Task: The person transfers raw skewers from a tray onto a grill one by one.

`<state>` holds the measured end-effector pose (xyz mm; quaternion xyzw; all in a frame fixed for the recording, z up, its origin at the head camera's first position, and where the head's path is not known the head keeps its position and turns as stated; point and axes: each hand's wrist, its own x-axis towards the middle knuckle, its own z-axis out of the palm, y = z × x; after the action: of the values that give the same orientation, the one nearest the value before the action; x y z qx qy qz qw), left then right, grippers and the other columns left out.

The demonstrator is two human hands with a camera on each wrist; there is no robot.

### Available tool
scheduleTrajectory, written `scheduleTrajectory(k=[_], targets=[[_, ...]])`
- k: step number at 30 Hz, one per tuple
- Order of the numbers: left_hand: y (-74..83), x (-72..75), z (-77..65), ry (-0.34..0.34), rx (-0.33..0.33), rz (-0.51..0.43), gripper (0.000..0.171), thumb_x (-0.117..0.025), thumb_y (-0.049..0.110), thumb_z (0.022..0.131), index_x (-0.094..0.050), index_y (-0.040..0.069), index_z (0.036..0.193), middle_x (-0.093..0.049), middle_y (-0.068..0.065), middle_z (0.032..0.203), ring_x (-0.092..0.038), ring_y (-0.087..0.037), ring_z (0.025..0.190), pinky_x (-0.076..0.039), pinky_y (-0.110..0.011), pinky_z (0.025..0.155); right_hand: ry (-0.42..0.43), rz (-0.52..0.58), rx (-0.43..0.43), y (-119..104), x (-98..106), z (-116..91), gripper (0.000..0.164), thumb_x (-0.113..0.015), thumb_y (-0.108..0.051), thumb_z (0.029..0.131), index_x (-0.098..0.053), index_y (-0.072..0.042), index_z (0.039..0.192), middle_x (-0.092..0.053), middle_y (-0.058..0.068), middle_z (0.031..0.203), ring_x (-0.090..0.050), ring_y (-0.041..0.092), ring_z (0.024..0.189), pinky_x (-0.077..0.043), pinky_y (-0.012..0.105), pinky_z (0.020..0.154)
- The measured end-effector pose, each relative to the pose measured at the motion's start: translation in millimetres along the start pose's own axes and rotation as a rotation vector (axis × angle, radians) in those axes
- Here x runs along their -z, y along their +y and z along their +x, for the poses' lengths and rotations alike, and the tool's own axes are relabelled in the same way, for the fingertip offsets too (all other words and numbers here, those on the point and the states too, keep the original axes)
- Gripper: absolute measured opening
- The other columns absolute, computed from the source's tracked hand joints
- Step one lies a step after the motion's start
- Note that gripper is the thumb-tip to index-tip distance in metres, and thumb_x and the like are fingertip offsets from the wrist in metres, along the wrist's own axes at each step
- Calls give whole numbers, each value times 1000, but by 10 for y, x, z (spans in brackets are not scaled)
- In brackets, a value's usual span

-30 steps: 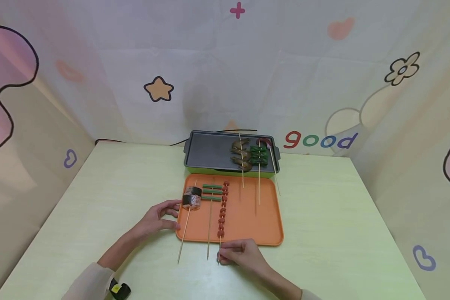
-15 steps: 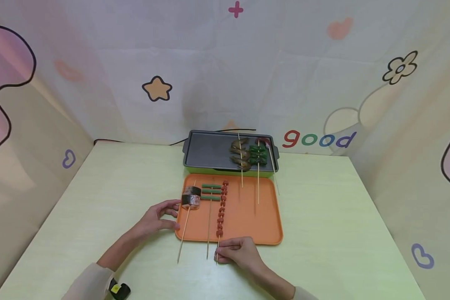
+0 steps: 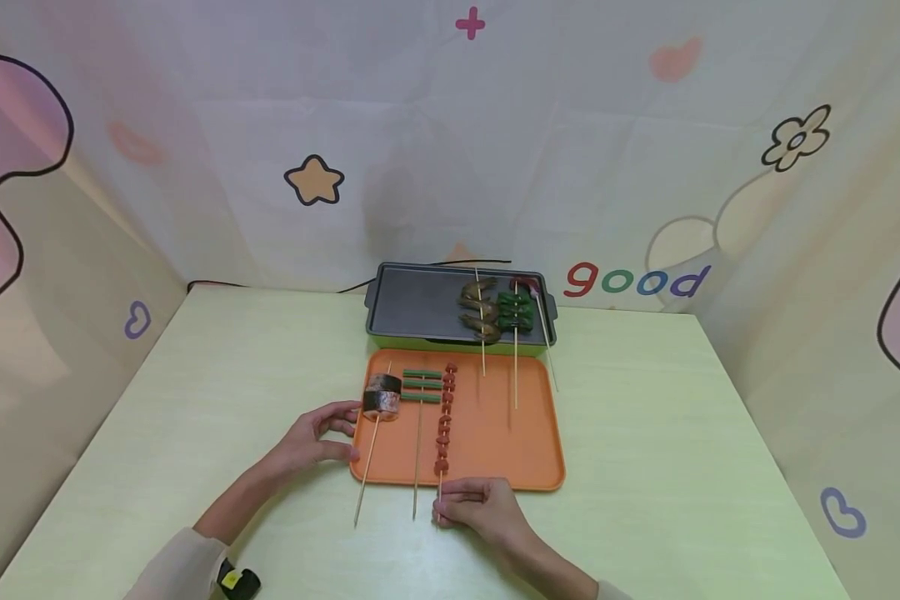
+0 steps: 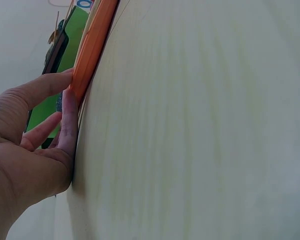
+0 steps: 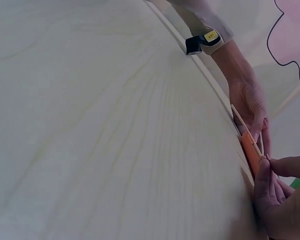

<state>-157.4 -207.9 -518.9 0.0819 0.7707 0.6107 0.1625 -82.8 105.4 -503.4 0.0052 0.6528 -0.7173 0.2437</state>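
Observation:
My right hand (image 3: 487, 510) pinches the bare stick end of a skewer of small red pieces (image 3: 445, 421), just past the front edge of the orange tray (image 3: 510, 454). My left hand (image 3: 311, 437) touches the tray's left edge, its fingers and thumb spread apart along the rim; the left wrist view shows the fingertips against the orange side. Also on the tray lie a skewer with two seaweed-wrapped rolls (image 3: 382, 397) and one with green bean-like sticks (image 3: 422, 386). The right wrist view shows the thumb and finger of the right hand (image 5: 277, 192) meeting on the stick.
Behind the tray stands a dark grill pan (image 3: 423, 304) on a green base. At its right are a shrimp skewer (image 3: 482, 310), a green leafy skewer (image 3: 516, 312) and a dark red-topped skewer (image 3: 527, 285), with sticks overhanging the tray. A black cable (image 3: 358, 286) runs behind.
The right hand and the red skewer's lower end shift very slightly left, then slightly back right. The left hand stays against the tray; the view moves a little.

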Motion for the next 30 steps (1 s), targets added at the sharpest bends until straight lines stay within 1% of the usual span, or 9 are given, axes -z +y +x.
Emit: scheduleTrajectory(k=[5,10,17,20,25,27,30], targets=[[-9,-4,-6,-4,-10,-2,71,-80,4,84,-48,-2,148,-55,-25,133,-59,-14,108,-48,-18,89,3,-44,9,-20,36,-51,37,-73,3,89,-62,20,120,-77,21,101,-76,13,84,-60,26,80],[2,-13,-2,-1,-8,2,70,-79,4,84,-49,-2,147,-55,-25,133,-59,-13,108,-49,-18,89,8,-100,45,-48,60,-111,36,-74,1,90,-64,17,121,-76,23,105,-77,13,87,-60,24,80],[22,-5,-11,1,3,0,71,-80,4,84,-49,-2,147,-55,-25,134,-58,-16,109,-48,-19,89,-4,-131,116,-145,55,-137,34,-72,3,90,-65,17,120,-74,29,106,-74,8,84,-60,25,80],[32,-1,-13,-2,9,-3,71,-80,5,85,-48,-1,148,-55,-25,134,-58,-18,111,-49,-19,89,3,-133,144,-222,62,-93,34,-71,3,91,-64,19,120,-74,29,107,-74,9,85,-60,26,80],[25,-1,-7,0,18,-5,71,-80,6,85,-48,0,148,-55,-24,135,-58,-19,111,-49,-19,89,24,-127,158,-389,93,38,37,-71,3,91,-61,20,123,-75,23,106,-74,6,85,-60,26,82],[16,1,-5,-1,17,-6,71,-80,6,85,-48,-1,148,-55,-24,135,-58,-18,111,-49,-18,89,28,-132,164,-458,106,101,38,-70,3,92,-60,21,124,-76,19,105,-74,5,85,-60,29,84],[3,0,0,-3,10,-8,71,-80,6,85,-48,-1,148,-55,-25,134,-58,-18,110,-49,-18,89,37,-136,172,-553,123,208,38,-69,2,93,-60,21,125,-77,17,103,-74,5,84,-60,37,88]])
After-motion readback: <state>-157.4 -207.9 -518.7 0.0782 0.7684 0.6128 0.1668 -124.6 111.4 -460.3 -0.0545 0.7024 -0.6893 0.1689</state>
